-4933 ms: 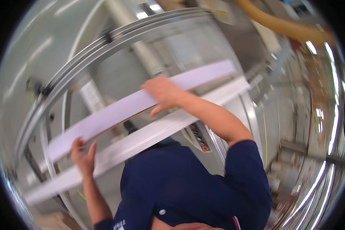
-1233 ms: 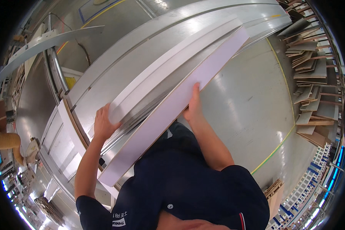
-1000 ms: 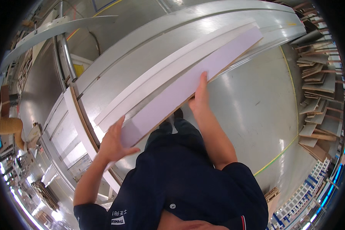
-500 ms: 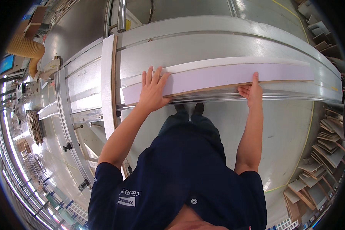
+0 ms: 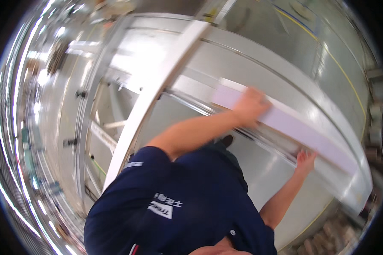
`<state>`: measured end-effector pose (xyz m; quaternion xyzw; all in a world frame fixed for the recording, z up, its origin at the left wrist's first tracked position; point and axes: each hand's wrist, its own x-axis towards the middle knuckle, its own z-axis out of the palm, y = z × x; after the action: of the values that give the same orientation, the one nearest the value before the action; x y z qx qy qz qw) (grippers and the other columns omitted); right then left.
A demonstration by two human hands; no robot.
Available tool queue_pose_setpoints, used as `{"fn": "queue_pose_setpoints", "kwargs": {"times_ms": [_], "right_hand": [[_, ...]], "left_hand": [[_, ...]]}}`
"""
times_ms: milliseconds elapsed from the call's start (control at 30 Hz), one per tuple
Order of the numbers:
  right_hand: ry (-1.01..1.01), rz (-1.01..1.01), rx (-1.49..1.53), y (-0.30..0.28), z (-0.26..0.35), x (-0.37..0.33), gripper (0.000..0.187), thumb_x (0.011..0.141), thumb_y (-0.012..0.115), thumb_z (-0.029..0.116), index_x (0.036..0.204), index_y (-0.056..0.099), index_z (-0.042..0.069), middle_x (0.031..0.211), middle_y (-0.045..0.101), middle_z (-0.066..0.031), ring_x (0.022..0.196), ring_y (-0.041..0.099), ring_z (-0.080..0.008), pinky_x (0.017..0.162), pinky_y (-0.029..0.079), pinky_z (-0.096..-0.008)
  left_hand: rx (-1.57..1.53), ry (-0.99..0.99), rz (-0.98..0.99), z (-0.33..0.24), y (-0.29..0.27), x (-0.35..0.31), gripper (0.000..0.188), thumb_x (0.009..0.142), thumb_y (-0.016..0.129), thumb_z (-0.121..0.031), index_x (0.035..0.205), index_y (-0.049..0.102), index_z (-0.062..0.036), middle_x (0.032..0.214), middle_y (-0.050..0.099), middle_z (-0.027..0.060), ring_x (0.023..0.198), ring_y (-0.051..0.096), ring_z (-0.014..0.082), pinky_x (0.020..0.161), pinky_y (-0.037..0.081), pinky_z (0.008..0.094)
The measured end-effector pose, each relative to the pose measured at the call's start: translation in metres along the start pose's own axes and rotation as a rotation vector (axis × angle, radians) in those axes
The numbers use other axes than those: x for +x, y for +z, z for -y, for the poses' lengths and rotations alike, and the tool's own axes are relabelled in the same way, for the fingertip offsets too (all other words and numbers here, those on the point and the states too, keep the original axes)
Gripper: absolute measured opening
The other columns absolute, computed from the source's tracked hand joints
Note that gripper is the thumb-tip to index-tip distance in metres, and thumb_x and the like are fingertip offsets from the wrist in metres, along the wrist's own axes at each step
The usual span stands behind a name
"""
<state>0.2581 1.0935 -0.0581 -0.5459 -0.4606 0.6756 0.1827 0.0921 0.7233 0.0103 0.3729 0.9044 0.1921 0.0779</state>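
A long, narrow lilac-faced board strip [image 5: 287,125] lies slantwise on the metal machine table [image 5: 242,57], a white band running along its far side. My left hand [image 5: 251,107] is over the strip toward its left end, its fingers bent across the face and closed on it, somewhat blurred. My right hand [image 5: 306,161] is at the strip's near edge, farther to the right. Its fingers are smeared by motion, and whether they touch the strip cannot be made out.
A long white fence bar [image 5: 174,63] crosses the table to the left of the strip. Metal rails [image 5: 191,104] run along the table's near edge. Stacked board offcuts [image 5: 332,238] lie on the floor at the lower right.
The view has turned, so table and strip now slant down to the right. My left hand has gone from lying spread to bent over the strip; my right thumb no longer shows on top of it.
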Motion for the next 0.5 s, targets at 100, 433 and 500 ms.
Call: {"fn": "queue_pose_setpoints", "kwargs": {"times_ms": [100, 433, 500], "right_hand": [[-0.070, 0.142, -0.118, 0.026, -0.024, -0.027, 0.069, 0.100, 0.066, 0.049, 0.135, 0.047, -0.007, 0.107, 0.065, -0.0187, 0.085, 0.067, -0.0245, 0.070, 0.059, -0.0332], [-0.116, 0.370, -0.210, 0.090, -0.083, -0.152, 0.049, 0.105, 0.061, 0.038, 0.132, 0.051, 0.000, 0.096, 0.067, -0.0127, 0.076, 0.065, -0.0203, 0.068, 0.056, -0.0316], [-0.176, 0.503, -0.343, 0.103, -0.099, -0.189, 0.043, 0.106, 0.061, 0.035, 0.129, 0.054, 0.000, 0.094, 0.067, -0.0116, 0.075, 0.065, -0.0190, 0.067, 0.056, -0.0319]], "left_hand": [[0.055, 0.004, -0.048, -0.024, 0.026, 0.012, 0.096, 0.069, 0.089, -0.041, 0.152, 0.048, -0.0155, 0.155, 0.043, 0.0253, 0.148, 0.036, 0.0449, 0.127, 0.021, 0.0575], [-0.054, -0.761, -0.358, 0.048, -0.050, -0.300, 0.095, 0.078, 0.085, -0.036, 0.159, 0.040, -0.0180, 0.165, 0.032, 0.0205, 0.154, 0.024, 0.0427, 0.127, 0.021, 0.0555], [0.244, -1.018, -0.363, 0.055, -0.039, -0.407, 0.099, 0.077, 0.087, -0.035, 0.159, 0.038, -0.0101, 0.163, 0.034, 0.0220, 0.154, 0.027, 0.0414, 0.127, 0.021, 0.0537]]}}
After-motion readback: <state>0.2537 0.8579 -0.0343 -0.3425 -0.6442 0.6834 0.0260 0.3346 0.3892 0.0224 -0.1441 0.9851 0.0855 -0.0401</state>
